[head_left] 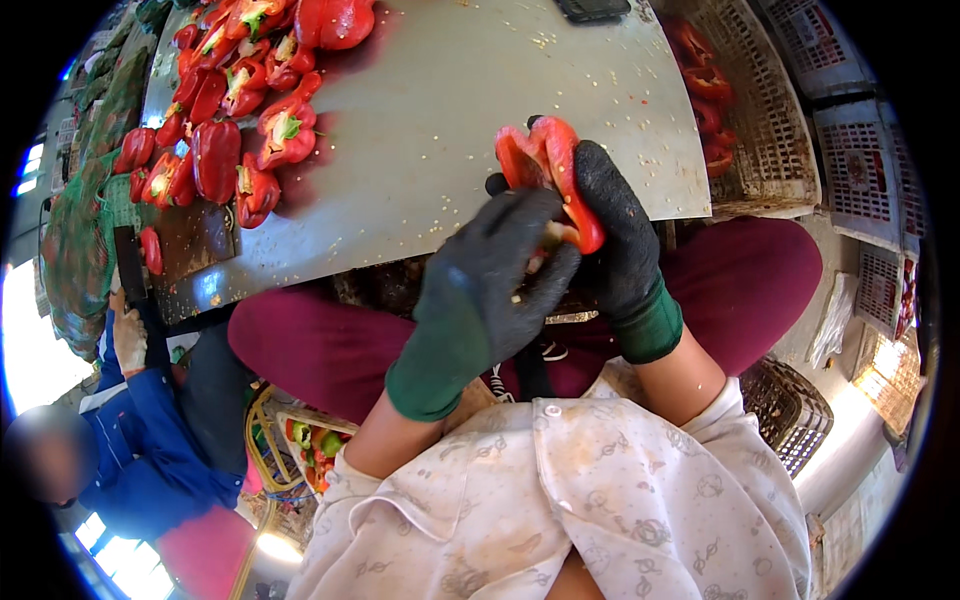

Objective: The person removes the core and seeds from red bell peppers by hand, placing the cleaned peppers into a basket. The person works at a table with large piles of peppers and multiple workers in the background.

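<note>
Above the table's near edge I hold a cut red bell pepper piece [575, 175], its pale inside showing. My right hand [622, 225], in a black-coated glove with a green cuff, is wrapped round its right side and back. My left hand [490, 270], gloved alike, has its fingers curled at the pepper's lower opening. A pale, seedy core [552, 234] shows partly between those fingers; the rest is covered by the glove. Several red bell peppers [215, 160], many cut with pale cores and green stems showing, lie heaped at the table's far left.
Seeds dot the metal table [430, 120]. A dark phone [593, 8] lies at its far edge. On the right, a crate [765, 130] holds red pepper pieces, with more crates [865, 160] beyond. A co-worker in a blue jacket [155, 450] sits at left. A dark basket [790, 410] stands by my right side.
</note>
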Demonstrator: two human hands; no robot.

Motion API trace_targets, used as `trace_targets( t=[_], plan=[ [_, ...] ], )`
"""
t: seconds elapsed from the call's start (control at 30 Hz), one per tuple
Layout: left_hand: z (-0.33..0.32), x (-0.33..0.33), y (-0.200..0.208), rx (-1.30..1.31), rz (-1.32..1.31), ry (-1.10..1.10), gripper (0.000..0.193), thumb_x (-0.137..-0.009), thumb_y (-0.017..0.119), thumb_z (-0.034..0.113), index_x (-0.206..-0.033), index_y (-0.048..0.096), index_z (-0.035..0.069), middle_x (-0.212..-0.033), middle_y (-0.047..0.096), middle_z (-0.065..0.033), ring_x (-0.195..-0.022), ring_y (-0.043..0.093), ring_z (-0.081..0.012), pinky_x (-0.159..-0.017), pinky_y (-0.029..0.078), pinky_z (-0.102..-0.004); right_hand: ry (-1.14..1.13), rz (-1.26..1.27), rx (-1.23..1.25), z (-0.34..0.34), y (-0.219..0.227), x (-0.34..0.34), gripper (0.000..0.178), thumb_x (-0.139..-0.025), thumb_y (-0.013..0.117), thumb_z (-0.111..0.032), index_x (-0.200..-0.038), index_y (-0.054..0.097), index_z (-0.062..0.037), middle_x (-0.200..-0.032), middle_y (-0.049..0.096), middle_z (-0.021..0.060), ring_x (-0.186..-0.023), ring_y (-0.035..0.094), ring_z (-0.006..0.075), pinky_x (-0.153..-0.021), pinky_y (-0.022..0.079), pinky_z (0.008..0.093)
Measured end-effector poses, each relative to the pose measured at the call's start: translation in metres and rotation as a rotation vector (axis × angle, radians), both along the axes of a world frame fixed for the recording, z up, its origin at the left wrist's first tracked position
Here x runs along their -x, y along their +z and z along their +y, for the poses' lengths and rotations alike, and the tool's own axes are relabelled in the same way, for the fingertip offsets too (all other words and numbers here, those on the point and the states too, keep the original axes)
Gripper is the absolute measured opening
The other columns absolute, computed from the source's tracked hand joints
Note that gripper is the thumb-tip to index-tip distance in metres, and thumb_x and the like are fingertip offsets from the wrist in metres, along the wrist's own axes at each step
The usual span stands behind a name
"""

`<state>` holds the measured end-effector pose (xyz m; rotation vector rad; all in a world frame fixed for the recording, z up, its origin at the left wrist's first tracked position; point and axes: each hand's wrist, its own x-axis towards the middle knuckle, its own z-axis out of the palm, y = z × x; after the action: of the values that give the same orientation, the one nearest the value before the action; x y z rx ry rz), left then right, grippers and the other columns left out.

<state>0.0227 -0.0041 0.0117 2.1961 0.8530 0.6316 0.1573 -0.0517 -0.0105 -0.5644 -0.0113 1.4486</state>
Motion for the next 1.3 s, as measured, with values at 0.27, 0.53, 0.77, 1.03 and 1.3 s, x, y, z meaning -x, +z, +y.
trace_targets(
  t=[0.27,0.53,0.77,1.03,1.3],
  plan=[
    [-0.006,-0.006,-0.015,-0.01,-0.021,0.001,0.028,-0.076,0.07,0.001,-0.104,0.068,0.008,-0.094,0.067,-0.0158,-0.079,0.067,-0.0362,-0.068,0.055,-0.0398,-0.03,-0.106,0.028,-0.006,-0.017,0.003,0.046,-0.1,0.055,-0.033,-0.133,0.054,-0.0016,-0.121,0.063,0.0148,-0.11,0.061,0.0224,-0.096,0.049,0.0349],
    [0.007,-0.006,-0.026,-0.129,-0.183,0.173,0.024,-0.078,0.07,0.0,-0.101,0.068,0.005,-0.092,0.068,-0.014,-0.077,0.068,-0.0323,-0.068,0.055,-0.0387,-0.043,-0.151,-0.094,-0.006,-0.019,0.01,0.055,-0.102,0.052,-0.036,-0.146,0.045,-0.0035,-0.137,0.057,0.0153,-0.119,0.059,0.0256,-0.101,0.049,0.0396],
    [0.017,0.047,-0.005,-0.091,-0.129,0.232,0.02,-0.084,0.068,-0.003,-0.102,0.069,0.003,-0.1,0.07,-0.0151,-0.086,0.07,-0.0298,-0.078,0.055,-0.0349,-0.007,-0.032,-0.166,-0.002,-0.007,0.007,0.06,-0.102,0.047,-0.046,-0.146,0.043,-0.0043,-0.139,0.053,0.0179,-0.113,0.061,0.0275,-0.09,0.054,0.0391],
    [0.0,0.073,0.004,0.0,-0.103,0.251,0.03,-0.083,0.072,0.0,-0.112,0.069,0.001,-0.104,0.072,-0.0174,-0.084,0.07,-0.0336,-0.072,0.057,-0.0373,-0.037,-0.077,-0.207,-0.003,-0.008,0.01,0.073,-0.099,0.049,-0.053,-0.153,0.033,-0.0072,-0.144,0.048,0.0204,-0.118,0.058,0.0345,-0.097,0.05,0.0461],
    [-0.004,0.06,0.025,-0.11,-0.251,-0.031,0.026,-0.08,0.076,0.002,-0.105,0.07,0.004,-0.088,0.072,-0.0116,-0.071,0.07,-0.0286,-0.061,0.054,-0.0351,0.148,-0.025,-0.334,-0.014,-0.007,0.003,0.085,-0.092,0.06,-0.057,-0.157,0.026,-0.0139,-0.148,0.041,0.0308,-0.107,0.06,0.0425,-0.088,0.053,0.0526]
  ],
)
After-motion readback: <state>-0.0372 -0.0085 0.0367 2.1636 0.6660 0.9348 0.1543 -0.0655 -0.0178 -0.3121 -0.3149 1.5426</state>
